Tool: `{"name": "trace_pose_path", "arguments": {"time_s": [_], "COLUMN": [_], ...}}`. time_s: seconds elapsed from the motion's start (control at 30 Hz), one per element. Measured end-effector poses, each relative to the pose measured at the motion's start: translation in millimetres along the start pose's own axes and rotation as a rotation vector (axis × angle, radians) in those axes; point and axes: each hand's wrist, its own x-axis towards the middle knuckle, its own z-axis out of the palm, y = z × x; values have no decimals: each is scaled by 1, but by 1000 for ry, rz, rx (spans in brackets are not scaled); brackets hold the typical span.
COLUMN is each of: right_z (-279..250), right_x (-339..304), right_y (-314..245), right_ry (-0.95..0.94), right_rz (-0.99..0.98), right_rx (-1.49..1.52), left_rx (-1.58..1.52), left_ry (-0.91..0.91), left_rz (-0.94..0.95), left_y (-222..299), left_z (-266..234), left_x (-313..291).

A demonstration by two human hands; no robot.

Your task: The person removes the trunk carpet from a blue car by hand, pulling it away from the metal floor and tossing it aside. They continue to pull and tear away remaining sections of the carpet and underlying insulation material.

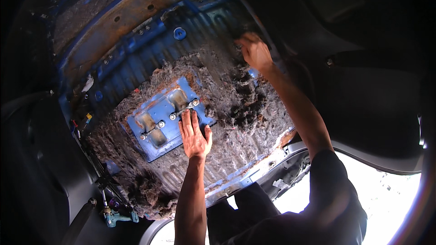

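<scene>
Left hand (pixel 194 132) lies flat and open on the blue bracket (pixel 165 120); right hand (pixel 255 51) grips grey fibre padding (pixel 245 109). Torn padding may leave shreds stuck.

The blue floor pan (pixel 136 59) is shut in by dark trim on the left and far side, so the only open way in is from the bright door opening (pixel 377 199) at the lower right. Grey fibre padding (pixel 240 122) covers most of the pan in loose clumps, thickest at the near left corner — bare ribbed metal shows only toward the far side. The blue bracket (pixel 159 127) with its raised bolts stands in the middle, under the left hand (pixel 194 136) — and wiring (pixel 102 177) with a teal tool (pixel 116 218) crowds the left edge.
</scene>
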Motion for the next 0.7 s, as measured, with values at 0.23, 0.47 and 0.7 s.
{"name": "trace_pose_path", "arguments": {"time_s": [0.23,0.47,0.7], "right_z": [38,25,-12], "right_x": [6,-39,-44], "right_y": [-3,-2,-10], "right_ry": [-7,51,-197], "right_rz": [-42,-80,56], "right_rx": [-116,8,22], "left_rx": [-19,-33,-33], "left_ry": [21,21,23], "left_rz": [15,14,12], "left_y": [-3,-3,-2], "left_z": [5,2,1], "left_x": [-2,-1,0]}}
